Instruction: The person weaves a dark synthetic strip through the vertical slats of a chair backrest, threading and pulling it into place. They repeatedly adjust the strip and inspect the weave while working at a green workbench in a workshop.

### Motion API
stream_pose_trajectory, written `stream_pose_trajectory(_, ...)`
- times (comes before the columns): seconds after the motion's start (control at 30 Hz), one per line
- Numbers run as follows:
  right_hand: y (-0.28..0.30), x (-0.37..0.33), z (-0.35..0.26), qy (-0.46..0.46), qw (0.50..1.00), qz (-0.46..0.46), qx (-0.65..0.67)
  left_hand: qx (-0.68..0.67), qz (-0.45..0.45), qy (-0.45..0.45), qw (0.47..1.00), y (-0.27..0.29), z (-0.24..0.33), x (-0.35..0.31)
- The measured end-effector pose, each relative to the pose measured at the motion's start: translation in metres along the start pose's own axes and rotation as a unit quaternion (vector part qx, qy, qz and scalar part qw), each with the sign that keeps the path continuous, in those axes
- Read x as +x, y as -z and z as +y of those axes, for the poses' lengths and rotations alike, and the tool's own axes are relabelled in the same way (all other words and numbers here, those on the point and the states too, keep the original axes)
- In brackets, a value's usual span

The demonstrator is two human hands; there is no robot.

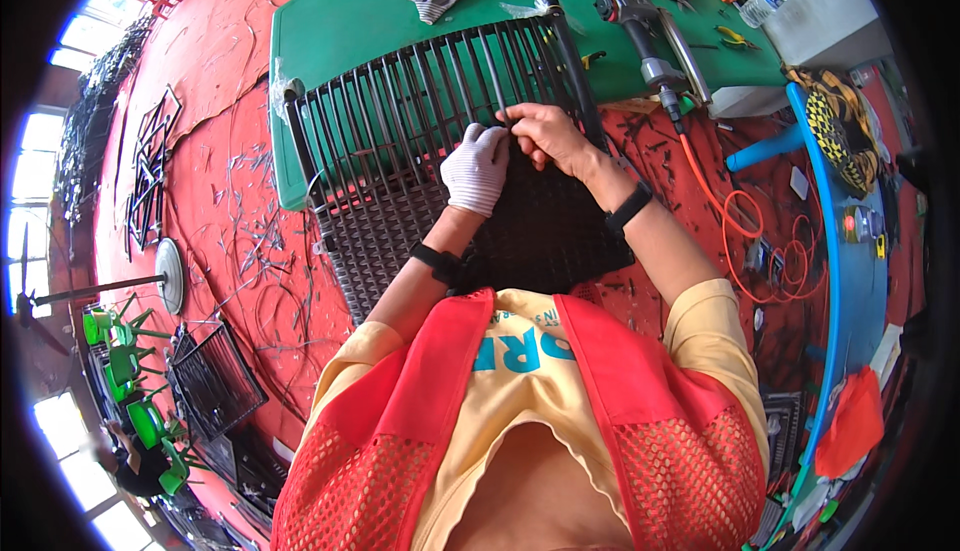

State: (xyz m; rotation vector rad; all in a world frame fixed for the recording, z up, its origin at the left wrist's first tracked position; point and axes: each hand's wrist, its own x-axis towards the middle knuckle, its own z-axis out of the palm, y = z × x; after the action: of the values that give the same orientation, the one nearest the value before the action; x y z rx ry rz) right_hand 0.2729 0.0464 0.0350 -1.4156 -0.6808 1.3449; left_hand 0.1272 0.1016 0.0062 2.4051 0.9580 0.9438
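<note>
Half-woven dark panel lay with its slatted end over the green counter, woven end toward the person. Gloved left hand was curled at the weave, hold hidden; bare right hand was pinched closed on a slat.

Downward head view (seemingly near)

red flr, littered | bright windows L | grn tbl | blue tbl R
</note>
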Motion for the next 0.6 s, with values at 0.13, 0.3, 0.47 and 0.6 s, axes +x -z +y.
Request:
stream_pose_trajectory(0.13, -0.001, 0.004, -0.028, -0.036, 0.928, -0.036, -0.369, -0.010, 0.005, -0.005, 1.000, 0.000, -0.001, -0.001)
stream_pose_trajectory(0.3, 0.005, 0.000, -0.048, 0.150, 0.765, -0.038, -0.625, -0.025, 0.045, -0.044, 0.998, 0.002, -0.002, -0.005)
stream_pose_trajectory(0.47, 0.036, -0.026, -0.051, 0.166, 0.708, -0.019, -0.686, 0.036, 0.000, -0.059, 0.998, 0.005, -0.005, -0.013)
stream_pose_trajectory(0.6, 0.058, -0.044, -0.026, 0.222, 0.676, 0.066, -0.700, 0.053, -0.024, -0.084, 0.995, 0.006, -0.011, -0.015)
